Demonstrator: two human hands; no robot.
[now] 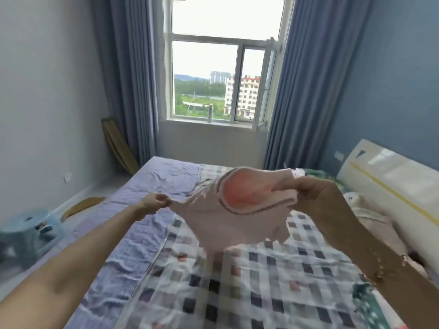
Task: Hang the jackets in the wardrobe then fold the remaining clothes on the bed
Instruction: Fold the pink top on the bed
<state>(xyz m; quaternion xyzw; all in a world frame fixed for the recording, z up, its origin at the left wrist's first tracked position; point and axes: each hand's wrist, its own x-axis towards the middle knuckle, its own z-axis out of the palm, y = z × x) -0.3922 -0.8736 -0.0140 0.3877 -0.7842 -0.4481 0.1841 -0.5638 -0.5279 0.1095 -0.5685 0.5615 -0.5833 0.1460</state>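
Your left hand (155, 201) pinches a corner of the garment (228, 222), and your right hand (316, 194) grips its other edge, stretching it above the bed (147, 233). The left pinch is slight; pull harder and it may slip free.

L hand (155, 202): fingers curled, thumb + fingertips pinching one edge of the pink garment (232, 224).
L wrist: roughly straight, in line w/ forearm.
L arm: bare, stretched nearly full length from lower-left corner toward frame centre; upper part blurred near cam.
R hand (316, 193): fingers curled round the bunched opposite edge of the garment, back of hand toward cam (thumb can't be made out).
R arm: bare, enters from lower-right corner, rising up + left; sits closer to cam than L arm.
Both hands: raised, well apart, R a bit higher than L, garment spanning between them.
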